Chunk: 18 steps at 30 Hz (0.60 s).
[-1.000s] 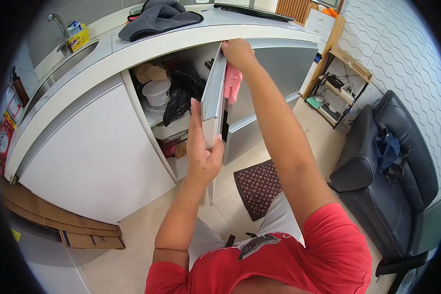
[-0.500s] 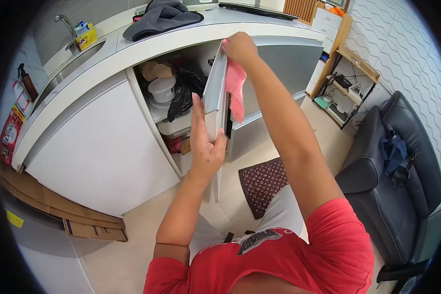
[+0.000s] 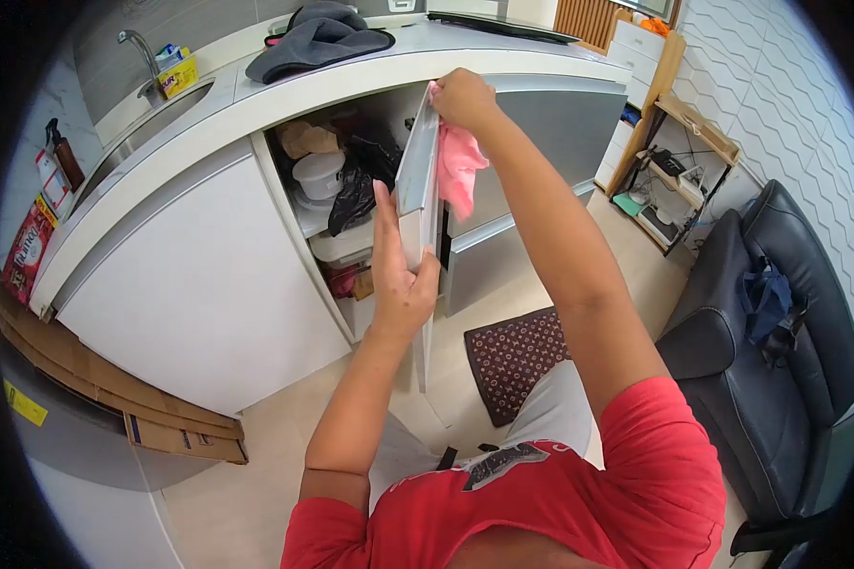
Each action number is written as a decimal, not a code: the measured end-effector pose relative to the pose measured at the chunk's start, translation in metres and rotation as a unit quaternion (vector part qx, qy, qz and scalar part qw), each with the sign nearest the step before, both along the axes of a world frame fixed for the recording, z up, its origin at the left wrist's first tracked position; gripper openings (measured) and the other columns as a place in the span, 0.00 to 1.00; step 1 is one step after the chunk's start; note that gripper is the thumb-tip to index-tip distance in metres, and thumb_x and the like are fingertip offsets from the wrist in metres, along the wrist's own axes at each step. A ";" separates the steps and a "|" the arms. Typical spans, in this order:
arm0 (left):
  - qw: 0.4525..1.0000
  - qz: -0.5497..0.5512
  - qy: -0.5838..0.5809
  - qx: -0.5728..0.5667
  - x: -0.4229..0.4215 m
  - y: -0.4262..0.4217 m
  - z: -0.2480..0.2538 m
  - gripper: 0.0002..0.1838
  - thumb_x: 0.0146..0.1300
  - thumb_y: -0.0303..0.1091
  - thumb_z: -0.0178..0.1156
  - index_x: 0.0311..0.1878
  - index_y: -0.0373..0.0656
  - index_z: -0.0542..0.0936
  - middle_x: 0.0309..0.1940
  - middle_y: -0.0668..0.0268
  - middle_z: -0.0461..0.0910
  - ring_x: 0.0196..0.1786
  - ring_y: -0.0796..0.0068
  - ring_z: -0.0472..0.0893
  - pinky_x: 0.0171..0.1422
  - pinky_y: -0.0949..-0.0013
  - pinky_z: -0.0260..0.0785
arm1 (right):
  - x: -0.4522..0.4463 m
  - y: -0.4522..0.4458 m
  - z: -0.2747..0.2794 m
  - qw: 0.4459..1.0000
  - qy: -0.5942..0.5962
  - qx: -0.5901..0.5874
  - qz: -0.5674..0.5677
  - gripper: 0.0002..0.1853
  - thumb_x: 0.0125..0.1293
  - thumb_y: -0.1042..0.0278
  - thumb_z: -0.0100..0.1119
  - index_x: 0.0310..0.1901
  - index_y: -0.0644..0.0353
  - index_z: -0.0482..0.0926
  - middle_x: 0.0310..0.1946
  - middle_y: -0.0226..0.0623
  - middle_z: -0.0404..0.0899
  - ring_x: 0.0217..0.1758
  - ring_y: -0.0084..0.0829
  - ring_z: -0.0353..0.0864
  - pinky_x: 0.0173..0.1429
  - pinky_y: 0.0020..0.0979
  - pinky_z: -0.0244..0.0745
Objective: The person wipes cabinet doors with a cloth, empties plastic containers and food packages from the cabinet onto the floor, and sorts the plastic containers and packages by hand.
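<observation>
A white cabinet door (image 3: 414,228) stands swung open toward me, seen almost edge-on. My left hand (image 3: 400,284) grips its outer edge, fingers flat along the inner face and thumb on the other side. At the door's top corner near the hinge side, my right hand (image 3: 465,98) is closed on a pink cloth (image 3: 458,175), which hangs down along the door's outer face. Behind the door, the cabinet holds a white round container (image 3: 319,174), a black plastic bag (image 3: 356,190) and a beige bundle (image 3: 307,138).
A dark grey cloth (image 3: 323,45) lies on the counter (image 3: 228,83), left of a flat black panel (image 3: 503,26). The sink tap (image 3: 140,62) is at the left. A patterned mat (image 3: 512,360) lies on the floor, and a black sofa (image 3: 778,360) stands to the right.
The pink cloth's hanging end has bunched up and shifted slightly right and higher. Both hands keep nearly the same places on the door; the view has shifted a little.
</observation>
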<state>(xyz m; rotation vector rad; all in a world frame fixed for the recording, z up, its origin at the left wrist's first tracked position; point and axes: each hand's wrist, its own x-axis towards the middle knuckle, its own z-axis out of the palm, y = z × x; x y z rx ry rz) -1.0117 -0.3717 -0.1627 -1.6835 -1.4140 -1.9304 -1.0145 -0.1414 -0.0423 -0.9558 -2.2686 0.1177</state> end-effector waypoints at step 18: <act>0.998 -0.053 -0.025 0.004 0.014 0.010 -0.002 0.45 0.52 0.18 0.47 0.73 0.32 0.37 0.75 0.49 0.39 0.77 0.57 0.41 0.77 0.61 0.33 | 0.034 -0.037 -0.015 0.990 0.098 -0.010 0.104 0.15 0.62 0.59 0.51 0.30 0.59 0.84 0.34 0.47 0.78 0.39 0.51 0.78 0.46 0.49 0.70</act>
